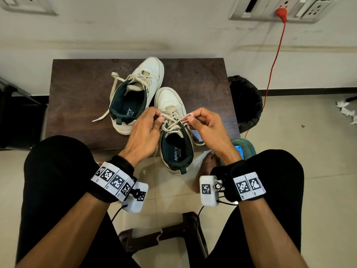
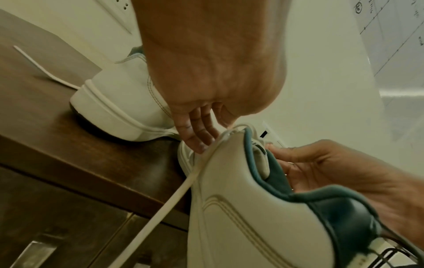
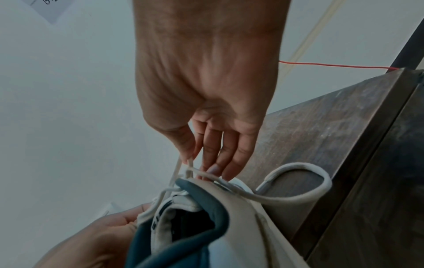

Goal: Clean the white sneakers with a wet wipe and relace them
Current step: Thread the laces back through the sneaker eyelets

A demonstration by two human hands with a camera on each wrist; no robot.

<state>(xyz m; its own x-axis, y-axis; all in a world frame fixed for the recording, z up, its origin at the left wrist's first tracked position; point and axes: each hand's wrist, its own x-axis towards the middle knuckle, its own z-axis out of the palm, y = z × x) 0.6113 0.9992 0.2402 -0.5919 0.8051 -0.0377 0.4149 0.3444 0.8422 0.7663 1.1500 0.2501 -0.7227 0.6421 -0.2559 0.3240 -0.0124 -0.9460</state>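
Observation:
Two white sneakers with dark teal linings are on a dark wooden table point(image 1: 77, 89). The far sneaker point(image 1: 150, 72) lies with loose laces trailing left. The near sneaker point(image 1: 170, 101) hangs its heel over the table's front edge. My left hand point(image 1: 154, 118) pinches a lace loop over its tongue. My right hand point(image 1: 193, 118) pinches the other loop of the same lace point(image 1: 174, 122), which crosses between both hands. In the left wrist view the near sneaker point(image 2: 247, 217) fills the lower right, a lace end point(image 2: 160, 212) hanging down. In the right wrist view a lace loop point(image 3: 296, 183) curls beside that shoe.
A bin with a black liner point(image 1: 245, 103) stands right of the table. A red cable point(image 1: 274, 60) runs from a wall socket down past it. Crumpled white paper point(image 1: 345, 111) lies on the floor at far right. A green basket point(image 1: 245, 149) sits by my right knee.

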